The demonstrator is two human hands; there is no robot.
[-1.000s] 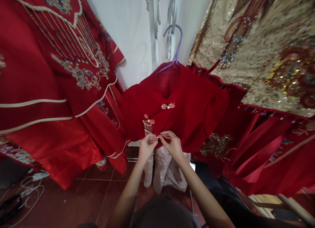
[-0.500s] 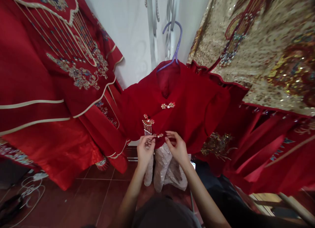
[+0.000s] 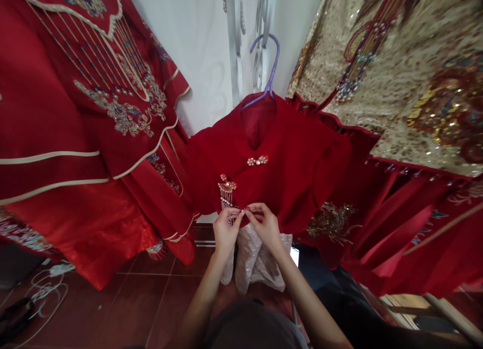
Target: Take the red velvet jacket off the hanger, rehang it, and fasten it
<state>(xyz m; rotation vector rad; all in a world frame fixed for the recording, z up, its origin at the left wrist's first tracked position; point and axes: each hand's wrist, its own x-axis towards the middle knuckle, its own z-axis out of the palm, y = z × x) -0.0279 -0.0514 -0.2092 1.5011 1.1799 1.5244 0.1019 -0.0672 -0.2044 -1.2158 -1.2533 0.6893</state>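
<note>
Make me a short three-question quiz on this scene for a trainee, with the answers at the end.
1. What colour is the hanger in the red top?
A) green
B) purple
C) yellow
2. True or false: the left hand and right hand meet at the lower clasp.
3. Fill the gap: the tasselled ornament is nearer the ____ hand.

Key: 1. B; 2. True; 3. left.

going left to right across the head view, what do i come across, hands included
White cable → left hand → right hand → gold sequined fabric.
</note>
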